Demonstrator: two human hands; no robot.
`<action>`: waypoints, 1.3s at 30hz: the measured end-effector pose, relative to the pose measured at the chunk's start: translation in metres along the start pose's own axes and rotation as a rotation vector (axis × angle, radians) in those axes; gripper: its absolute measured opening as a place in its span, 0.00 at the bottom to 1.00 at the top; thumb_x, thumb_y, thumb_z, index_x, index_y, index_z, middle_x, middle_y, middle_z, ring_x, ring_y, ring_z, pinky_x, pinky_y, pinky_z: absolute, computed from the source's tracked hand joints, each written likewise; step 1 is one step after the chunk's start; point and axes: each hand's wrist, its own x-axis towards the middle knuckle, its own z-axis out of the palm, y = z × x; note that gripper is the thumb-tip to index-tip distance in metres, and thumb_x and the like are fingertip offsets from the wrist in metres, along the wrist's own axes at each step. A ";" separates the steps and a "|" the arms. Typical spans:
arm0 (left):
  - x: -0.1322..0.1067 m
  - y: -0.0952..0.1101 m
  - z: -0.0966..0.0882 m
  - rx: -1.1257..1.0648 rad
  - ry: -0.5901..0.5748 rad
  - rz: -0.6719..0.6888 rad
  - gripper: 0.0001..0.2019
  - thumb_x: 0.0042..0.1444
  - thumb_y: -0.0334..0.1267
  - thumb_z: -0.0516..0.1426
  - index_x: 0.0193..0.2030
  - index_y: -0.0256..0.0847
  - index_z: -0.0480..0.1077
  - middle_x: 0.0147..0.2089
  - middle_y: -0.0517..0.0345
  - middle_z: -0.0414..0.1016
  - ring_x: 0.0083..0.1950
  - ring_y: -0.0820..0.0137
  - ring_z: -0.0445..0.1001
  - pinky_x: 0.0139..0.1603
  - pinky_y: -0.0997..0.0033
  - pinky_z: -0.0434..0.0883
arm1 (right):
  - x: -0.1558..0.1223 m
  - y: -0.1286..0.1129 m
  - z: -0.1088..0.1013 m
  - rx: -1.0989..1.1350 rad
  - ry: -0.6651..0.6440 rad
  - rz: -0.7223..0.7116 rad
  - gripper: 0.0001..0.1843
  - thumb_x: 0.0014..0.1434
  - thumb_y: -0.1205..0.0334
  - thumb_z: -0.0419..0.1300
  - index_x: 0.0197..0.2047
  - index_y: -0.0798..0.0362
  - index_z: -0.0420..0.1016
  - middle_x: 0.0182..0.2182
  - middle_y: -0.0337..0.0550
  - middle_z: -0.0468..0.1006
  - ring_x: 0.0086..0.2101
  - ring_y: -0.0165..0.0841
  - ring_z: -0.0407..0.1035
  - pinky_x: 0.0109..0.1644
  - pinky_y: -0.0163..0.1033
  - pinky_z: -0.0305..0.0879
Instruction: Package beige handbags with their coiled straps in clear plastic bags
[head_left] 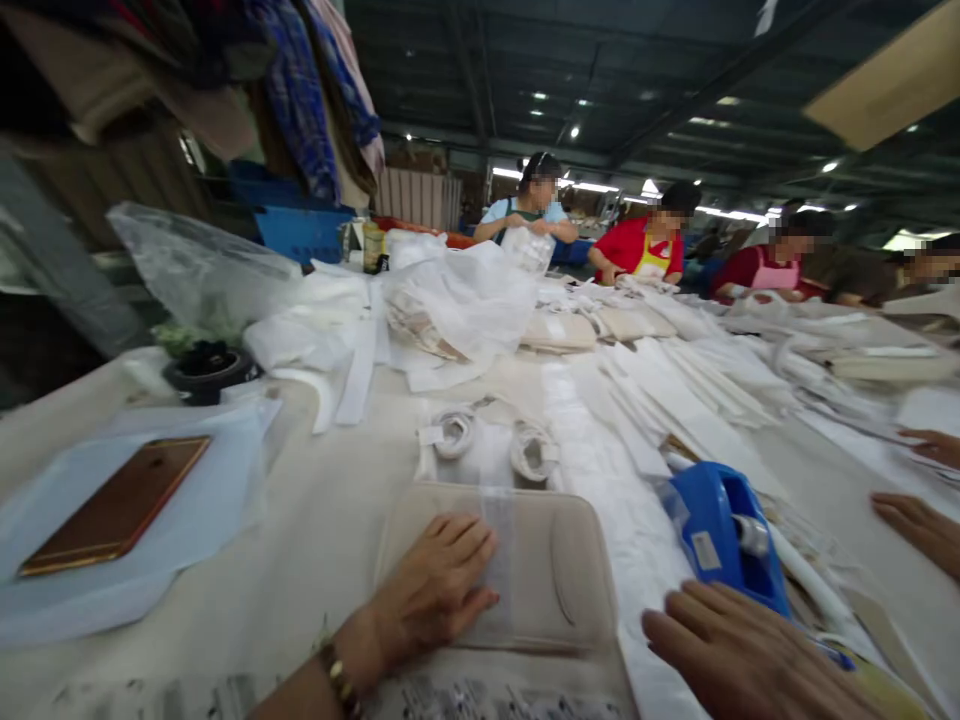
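A flat beige bag (540,560) with rounded corners lies in front of me, a strip of clear tape (495,535) running down its middle. My left hand (439,575), with a bracelet at the wrist, rests on the bag, fingers stretched out beside the tape. Just beyond the bag sit two coiled pale straps (454,434), one on each side. To the right, my right hand (750,645) is held palm down with its fingers extended, holding nothing I can see. It is just in front of a blue tape dispenser (724,535).
A brown phone (120,505) lies on pale sheets at the left, near a small potted plant (210,365). White wrapping (465,300) and stacked pale pieces cover the far table. A co-worker's hands (919,525) are at the right edge; several people work beyond.
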 end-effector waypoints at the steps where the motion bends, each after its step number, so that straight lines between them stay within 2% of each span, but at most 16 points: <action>1: 0.000 0.000 0.000 -0.021 -0.005 -0.015 0.21 0.58 0.42 0.55 0.54 0.32 0.63 0.52 0.46 0.71 0.53 0.59 0.66 0.54 0.57 0.66 | 0.023 0.001 -0.002 0.000 -0.036 -0.057 0.18 0.47 0.79 0.50 0.34 0.46 0.66 0.27 0.39 0.74 0.27 0.34 0.69 0.31 0.38 0.59; 5: 0.000 0.001 0.001 -0.089 -0.008 -0.034 0.22 0.58 0.43 0.56 0.54 0.31 0.63 0.51 0.46 0.71 0.54 0.59 0.65 0.55 0.56 0.64 | 0.105 0.007 0.010 -0.036 -0.259 -0.215 0.15 0.49 0.81 0.50 0.29 0.49 0.66 0.26 0.38 0.72 0.29 0.33 0.66 0.35 0.39 0.55; 9: -0.001 0.000 0.002 -0.147 -0.041 -0.069 0.22 0.58 0.44 0.55 0.55 0.32 0.62 0.52 0.47 0.70 0.54 0.59 0.64 0.56 0.56 0.63 | 0.155 0.021 0.035 -0.104 -0.341 -0.308 0.10 0.53 0.76 0.53 0.30 0.52 0.70 0.25 0.41 0.73 0.30 0.34 0.66 0.37 0.40 0.53; 15: 0.000 -0.001 0.003 -0.195 -0.037 -0.080 0.23 0.58 0.44 0.55 0.56 0.32 0.62 0.50 0.48 0.71 0.53 0.58 0.65 0.56 0.56 0.63 | 0.184 0.031 0.052 -0.131 -0.392 -0.376 0.11 0.55 0.73 0.53 0.33 0.51 0.74 0.26 0.41 0.75 0.30 0.32 0.66 0.38 0.40 0.52; 18: -0.001 -0.001 0.004 -0.215 -0.025 -0.087 0.23 0.59 0.45 0.54 0.56 0.32 0.62 0.50 0.47 0.71 0.53 0.58 0.65 0.56 0.57 0.63 | 0.198 0.029 0.051 -0.142 -0.495 -0.378 0.10 0.56 0.72 0.55 0.32 0.51 0.76 0.26 0.42 0.77 0.30 0.34 0.68 0.35 0.39 0.52; 22: -0.002 0.000 0.008 -0.217 -0.031 -0.113 0.22 0.60 0.46 0.53 0.56 0.33 0.62 0.53 0.49 0.70 0.55 0.60 0.64 0.58 0.58 0.61 | 0.222 0.031 0.048 -0.086 -0.708 -0.240 0.04 0.53 0.66 0.62 0.31 0.50 0.78 0.25 0.40 0.78 0.30 0.34 0.70 0.30 0.36 0.50; 23: -0.003 0.001 0.009 -0.218 -0.030 -0.116 0.22 0.60 0.46 0.53 0.57 0.34 0.62 0.53 0.49 0.70 0.55 0.60 0.64 0.59 0.58 0.61 | 0.227 0.033 0.048 -0.045 -0.734 -0.190 0.03 0.50 0.64 0.65 0.32 0.50 0.78 0.25 0.38 0.77 0.29 0.34 0.69 0.29 0.35 0.49; 24: -0.003 0.001 0.009 -0.220 -0.027 -0.117 0.22 0.60 0.45 0.53 0.57 0.34 0.62 0.53 0.50 0.70 0.55 0.61 0.64 0.59 0.58 0.61 | 0.231 0.035 0.048 -0.002 -0.740 -0.145 0.08 0.47 0.62 0.68 0.34 0.50 0.78 0.24 0.37 0.77 0.29 0.33 0.69 0.28 0.34 0.49; 26: -0.003 0.000 0.009 -0.223 -0.020 -0.108 0.21 0.60 0.45 0.54 0.56 0.34 0.63 0.53 0.50 0.71 0.55 0.61 0.64 0.59 0.58 0.61 | 0.237 0.041 0.052 0.060 -0.717 -0.073 0.19 0.41 0.59 0.72 0.38 0.51 0.77 0.23 0.34 0.74 0.27 0.32 0.66 0.27 0.33 0.49; 28: -0.002 -0.001 0.008 -0.221 -0.015 -0.095 0.21 0.59 0.44 0.55 0.55 0.34 0.63 0.52 0.50 0.72 0.54 0.61 0.65 0.58 0.57 0.63 | 0.241 0.048 0.057 0.094 -0.698 -0.037 0.22 0.38 0.58 0.73 0.38 0.52 0.75 0.23 0.32 0.71 0.25 0.30 0.64 0.26 0.32 0.49; 31: -0.001 -0.003 0.006 -0.206 0.009 -0.077 0.21 0.58 0.44 0.55 0.55 0.33 0.64 0.51 0.50 0.72 0.53 0.60 0.66 0.56 0.57 0.64 | 0.244 0.058 0.063 0.112 -0.676 -0.021 0.15 0.41 0.60 0.71 0.33 0.51 0.75 0.22 0.32 0.70 0.25 0.28 0.64 0.26 0.31 0.51; 35: 0.000 -0.003 0.004 -0.194 0.016 -0.084 0.21 0.58 0.44 0.56 0.54 0.35 0.64 0.51 0.51 0.73 0.53 0.60 0.67 0.55 0.57 0.66 | 0.238 0.068 0.060 0.074 -0.575 0.021 0.12 0.49 0.63 0.67 0.38 0.54 0.74 0.29 0.39 0.75 0.32 0.32 0.67 0.33 0.33 0.56; 37: 0.000 -0.003 0.002 -0.190 0.017 -0.089 0.21 0.58 0.44 0.56 0.55 0.36 0.64 0.51 0.50 0.73 0.53 0.61 0.67 0.55 0.58 0.66 | 0.222 0.065 0.058 0.026 -0.440 0.034 0.07 0.56 0.66 0.61 0.39 0.55 0.73 0.36 0.45 0.75 0.39 0.35 0.67 0.41 0.36 0.57; 39: 0.000 -0.003 0.001 -0.190 0.021 -0.090 0.21 0.57 0.44 0.57 0.55 0.36 0.63 0.51 0.51 0.72 0.53 0.60 0.67 0.55 0.58 0.66 | 0.196 0.053 0.059 -0.014 -0.208 0.022 0.08 0.60 0.71 0.53 0.38 0.56 0.73 0.37 0.48 0.75 0.42 0.37 0.66 0.46 0.41 0.57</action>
